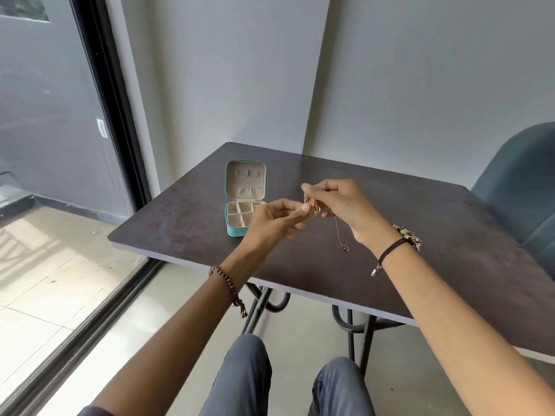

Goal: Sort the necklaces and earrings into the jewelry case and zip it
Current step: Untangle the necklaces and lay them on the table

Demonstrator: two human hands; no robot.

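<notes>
A small teal jewelry case point(233, 229) lies open on the dark table point(420, 265), its beige lid standing up and its divided compartments showing. Just right of the case, both hands are raised above the table. My left hand point(277, 219) and my right hand point(345, 205) pinch a bunch of rose-gold necklace chain point(313, 205) between their fingertips. One thin chain hangs down from my right hand and ends in a small dark pendant point(346, 248) just above the tabletop. A little heap of other jewelry point(408, 234) lies on the table behind my right wrist, partly hidden.
A blue-grey upholstered chair point(522, 187) stands at the table's right end. A glass sliding door with a dark frame point(114, 115) runs along the left. Grey walls close the back. My knees sit under the table's front edge.
</notes>
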